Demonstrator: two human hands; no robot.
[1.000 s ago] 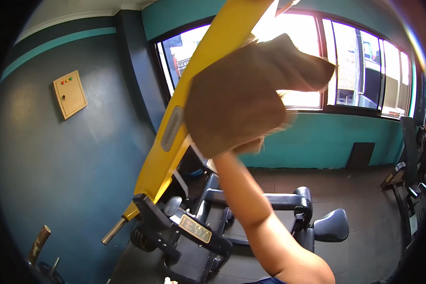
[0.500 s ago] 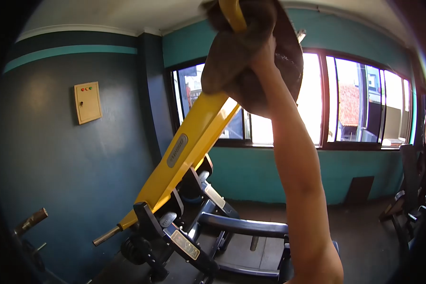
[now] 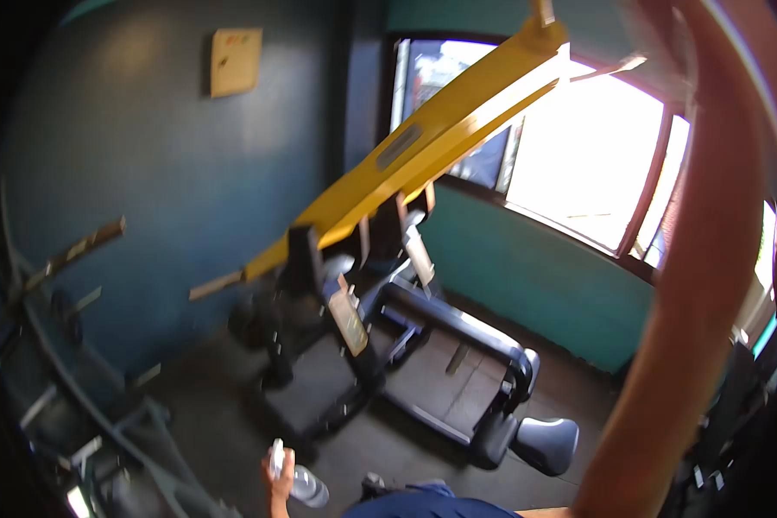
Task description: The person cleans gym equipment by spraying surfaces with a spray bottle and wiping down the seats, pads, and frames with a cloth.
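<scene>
At the bottom, my left hand [image 3: 282,479] is closed around a clear spray bottle [image 3: 309,487] with a white top. My right arm stretches up the right side of the view, and its hand lies beyond the top edge. A yellow machine arm [image 3: 423,142] slants from lower left to upper right, with a grey plate on its side. Its upper end is near my raised right arm. Below it stands the black machine frame [image 3: 449,324] with a padded seat [image 3: 546,445].
A cream wall box [image 3: 236,62] hangs on the dark blue wall. Bright windows [image 3: 587,164] are behind the machine. Grey metal frames [image 3: 78,380] stand at the left, and more dark equipment is at the right edge.
The view has tilted down and turned. My right arm has shifted to the right edge, and the brown cloth around the machine's upper end is gone from there. My left hand and bottle have come into view.
</scene>
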